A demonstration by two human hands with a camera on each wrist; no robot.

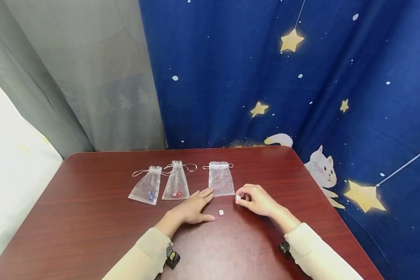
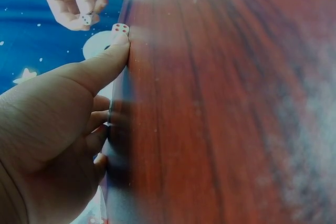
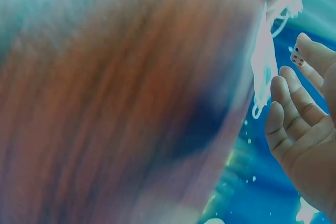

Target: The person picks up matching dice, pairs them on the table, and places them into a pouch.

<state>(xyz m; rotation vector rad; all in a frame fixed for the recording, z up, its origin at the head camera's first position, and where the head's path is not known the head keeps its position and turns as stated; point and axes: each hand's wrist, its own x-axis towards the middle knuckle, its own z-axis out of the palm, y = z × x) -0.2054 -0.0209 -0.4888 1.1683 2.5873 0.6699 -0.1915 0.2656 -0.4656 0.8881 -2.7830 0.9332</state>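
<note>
My right hand [image 1: 260, 200] pinches a white die [image 1: 238, 198] between thumb and fingertip, just off the lower right corner of a sheer drawstring bag [image 1: 221, 181]. The right wrist view shows red and dark pips on that held die [image 3: 297, 57]. With fingers stretched out, my left hand [image 1: 192, 208] rests on the table, its fingertips at the bag's lower left corner. A second white die [image 1: 221, 213] sits on the tabletop between the hands, near the left thumb. Red pips mark the top of this die [image 2: 120, 28] in the left wrist view.
Left of the hands lie two more sheer drawstring bags: one [image 1: 176, 179] with red dice inside, the other [image 1: 148, 182] with blue dice. All are on a dark red wooden table [image 1: 91, 217]. Behind its far edge hang a blue star-patterned curtain [image 1: 217, 77] and a grey one [image 1: 108, 77].
</note>
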